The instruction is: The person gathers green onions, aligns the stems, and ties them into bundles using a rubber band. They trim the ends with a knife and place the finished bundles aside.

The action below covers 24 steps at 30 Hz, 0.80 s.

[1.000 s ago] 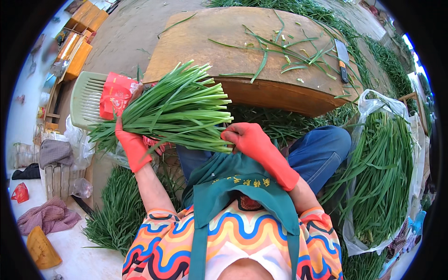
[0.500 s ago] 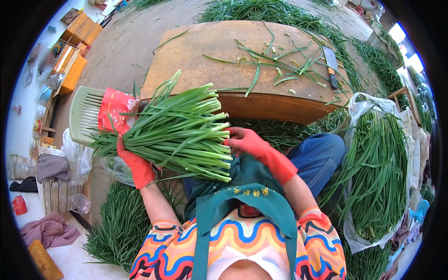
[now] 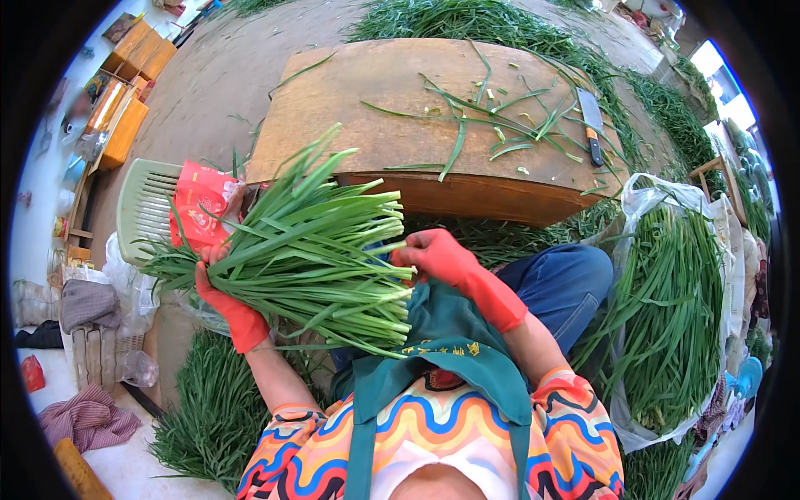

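My left hand (image 3: 231, 310), in a red rubber glove, is wrapped round the leafy part of a big bunch of garlic chives (image 3: 321, 271). The pale cut ends fan out toward the right, above my lap. At those ends my right hand (image 3: 437, 257), also gloved in red, has thumb and fingers pinched on the tip of one garlic chive stalk (image 3: 385, 247). Beyond the bunch stands a low wooden table (image 3: 333, 92), strewn with loose leaves and short cut pieces. A kitchen knife (image 3: 591, 125) with a black and orange handle lies at its right side.
An open clear plastic bag (image 3: 646, 185) full of chives stands at my right. By my left elbow lies a chive heap (image 3: 208, 408). Left of the table are a pale green slatted plastic seat or crate (image 3: 148, 196) and a red printed packet (image 3: 198, 200). More chives (image 3: 467, 21) cover the floor behind.
The bunch has shifted slightly left and its stalks have spread apart, tilting upward at the far side. My right hand's fingers have closed on a stalk end.
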Available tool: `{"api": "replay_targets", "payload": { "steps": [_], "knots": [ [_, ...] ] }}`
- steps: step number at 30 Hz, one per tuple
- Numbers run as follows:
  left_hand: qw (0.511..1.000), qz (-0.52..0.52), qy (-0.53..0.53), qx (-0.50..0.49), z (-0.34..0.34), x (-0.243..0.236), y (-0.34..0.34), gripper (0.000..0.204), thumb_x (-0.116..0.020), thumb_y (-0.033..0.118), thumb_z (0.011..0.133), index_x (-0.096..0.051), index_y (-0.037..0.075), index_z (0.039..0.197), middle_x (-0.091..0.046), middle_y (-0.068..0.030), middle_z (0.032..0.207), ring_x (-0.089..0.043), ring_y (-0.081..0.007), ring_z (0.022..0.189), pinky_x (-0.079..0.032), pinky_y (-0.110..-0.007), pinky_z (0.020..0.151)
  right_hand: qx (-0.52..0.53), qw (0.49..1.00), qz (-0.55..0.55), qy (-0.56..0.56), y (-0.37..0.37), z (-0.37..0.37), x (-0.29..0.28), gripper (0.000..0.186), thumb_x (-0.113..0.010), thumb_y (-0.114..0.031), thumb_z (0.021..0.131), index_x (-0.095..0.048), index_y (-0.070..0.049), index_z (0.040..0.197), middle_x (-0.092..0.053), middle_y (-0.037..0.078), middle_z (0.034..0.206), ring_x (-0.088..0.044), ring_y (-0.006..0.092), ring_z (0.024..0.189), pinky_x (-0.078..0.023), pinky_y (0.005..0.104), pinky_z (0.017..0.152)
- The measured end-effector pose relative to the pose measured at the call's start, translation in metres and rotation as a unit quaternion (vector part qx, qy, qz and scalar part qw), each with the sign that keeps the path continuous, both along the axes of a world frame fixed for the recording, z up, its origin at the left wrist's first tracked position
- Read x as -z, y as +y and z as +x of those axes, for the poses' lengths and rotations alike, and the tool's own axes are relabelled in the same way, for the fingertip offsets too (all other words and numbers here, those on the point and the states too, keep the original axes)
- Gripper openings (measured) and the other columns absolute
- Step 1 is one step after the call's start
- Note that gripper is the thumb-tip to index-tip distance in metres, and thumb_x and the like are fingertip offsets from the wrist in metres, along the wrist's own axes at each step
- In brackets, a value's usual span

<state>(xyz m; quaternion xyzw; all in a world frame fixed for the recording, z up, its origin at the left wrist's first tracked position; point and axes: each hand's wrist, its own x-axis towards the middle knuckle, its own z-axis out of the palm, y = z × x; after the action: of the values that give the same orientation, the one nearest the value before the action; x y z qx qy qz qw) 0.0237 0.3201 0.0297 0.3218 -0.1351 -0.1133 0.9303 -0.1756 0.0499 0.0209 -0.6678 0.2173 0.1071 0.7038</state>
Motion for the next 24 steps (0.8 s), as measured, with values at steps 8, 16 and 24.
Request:
{"api": "replay_targets", "payload": {
  "steps": [8,16,24],
  "knots": [
    [0.971,-0.17,-0.052,0.158,-0.019,-0.056,-0.019,0.032,-0.062,0.011,0.072,-0.03,0.016,0.069,-0.032,0.0065,0.061,-0.034,-0.0069,0.061,-0.033,-0.023,0.075,0.286,0.875,0.333,-0.205,-0.097,0.054,0.037,0.022,-0.049,-0.023,0.089,-0.051,-0.005,0.101,-0.06,0.011,0.097,-0.06,0.0221,0.082,-0.05,0.0365,0.071],
    [0.702,-0.167,-0.41,0.558,0.036,-0.083,-0.054,0.024,-0.075,0.01,0.066,-0.057,0.005,0.082,-0.064,-0.0084,0.073,-0.063,-0.0209,0.071,-0.044,-0.039,0.084,0.493,0.836,0.089,-0.224,-0.209,0.012,0.048,0.023,-0.06,-0.023,0.083,-0.055,-0.01,0.101,-0.061,0.007,0.095,-0.058,0.0136,0.086,-0.049,0.0308,0.072],
    [0.702,-0.128,-0.436,0.549,0.012,-0.11,-0.05,0.024,-0.075,0.009,0.067,-0.058,0.003,0.083,-0.065,-0.0115,0.078,-0.063,-0.0224,0.078,-0.048,-0.038,0.077,-0.214,0.973,-0.082,-0.004,-0.031,0.032,0.006,0.032,-0.056,-0.031,0.083,-0.064,-0.002,0.095,-0.064,0.011,0.08,-0.06,0.0139,0.076,-0.047,0.0267,0.069]
  ]
}}
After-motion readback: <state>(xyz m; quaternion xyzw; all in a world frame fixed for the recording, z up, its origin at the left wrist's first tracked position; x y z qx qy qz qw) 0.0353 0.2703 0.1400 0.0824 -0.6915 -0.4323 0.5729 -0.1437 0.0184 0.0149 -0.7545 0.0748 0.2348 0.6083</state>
